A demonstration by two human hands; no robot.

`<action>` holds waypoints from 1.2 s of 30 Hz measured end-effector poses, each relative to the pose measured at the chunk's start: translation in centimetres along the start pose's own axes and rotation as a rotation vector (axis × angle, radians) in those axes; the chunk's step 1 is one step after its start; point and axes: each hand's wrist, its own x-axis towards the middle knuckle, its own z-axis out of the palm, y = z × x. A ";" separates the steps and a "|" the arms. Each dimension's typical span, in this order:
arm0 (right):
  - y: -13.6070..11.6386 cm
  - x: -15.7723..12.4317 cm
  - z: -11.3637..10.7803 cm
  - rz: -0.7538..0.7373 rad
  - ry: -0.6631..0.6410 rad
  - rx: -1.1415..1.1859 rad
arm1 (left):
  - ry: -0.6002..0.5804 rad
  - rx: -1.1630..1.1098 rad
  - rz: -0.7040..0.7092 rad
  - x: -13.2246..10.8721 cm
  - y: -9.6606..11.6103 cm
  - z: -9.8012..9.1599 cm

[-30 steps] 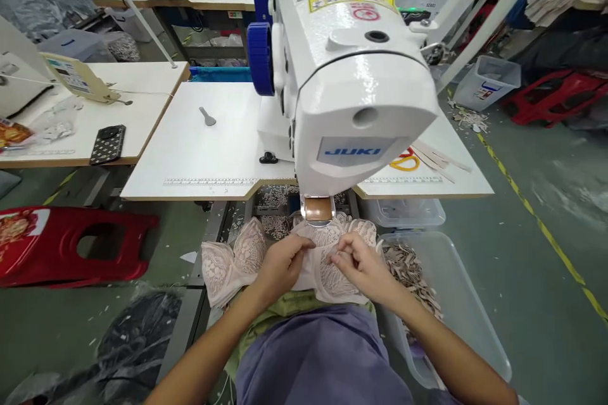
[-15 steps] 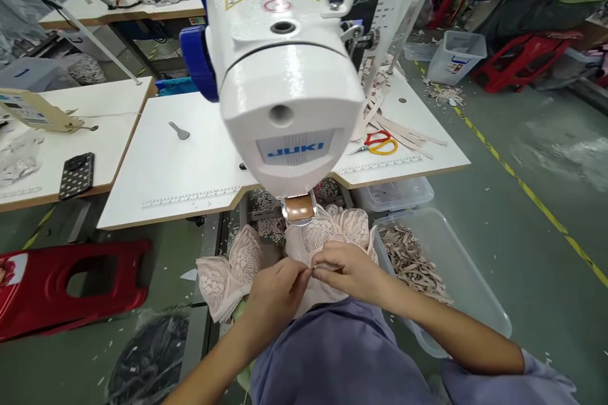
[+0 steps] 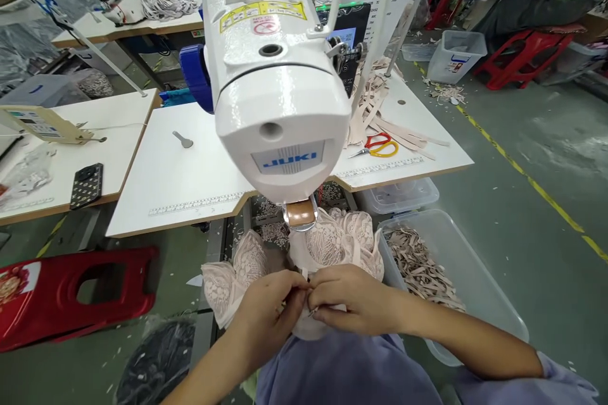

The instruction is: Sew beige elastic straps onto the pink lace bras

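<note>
Our left hand (image 3: pixel 270 305) is pinching pale fabric at the near side of a lace bra (image 3: pixel 327 240), thumb against fingers, and our right hand (image 3: pixel 354 300) is gripping it from the other side, the fingertips of both meeting. What exactly is sitting between them we cannot tell, since the fingers are hiding it. The bra is lying between our body and the head of the JUKI sewing machine (image 3: pixel 285 126).

We are judging it light and soft, the cups probably springing back when pressed, the lace perhaps snagging easily; seams and firm edges are seeming the safest places to hold. Its lace cups are bulging away from us and to the right. A short pale strip (image 3: pixel 304 273) is pointing away from us, toward the machine. Another pair of lace cups (image 3: pixel 228 281) is lying at left; whether they are joined, and so the full long axis, is staying unclear.
</note>
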 end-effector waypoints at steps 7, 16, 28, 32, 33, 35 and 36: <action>-0.4 0.1 0.7 -0.132 0.074 -0.248 | 0.024 -0.032 -0.075 -0.9 -0.2 -0.6; 1.1 0.0 2.6 0.062 0.157 -0.234 | -0.169 -0.028 -0.304 0.8 -1.9 0.8; -0.6 0.8 0.3 0.253 0.354 0.056 | 0.388 -0.408 -0.281 1.7 -0.6 3.7; -0.8 0.7 0.0 0.310 0.320 0.077 | 0.406 -0.231 -0.157 1.7 -1.1 3.1; -0.7 0.7 0.0 0.335 0.328 0.086 | 0.385 -0.227 -0.137 1.8 -1.1 3.0; -0.4 0.8 -0.1 0.383 0.345 0.113 | 0.345 -0.234 -0.113 1.9 -1.0 2.8; -0.2 0.8 -0.2 0.400 0.349 0.120 | 0.337 -0.227 -0.107 2.0 -1.0 2.6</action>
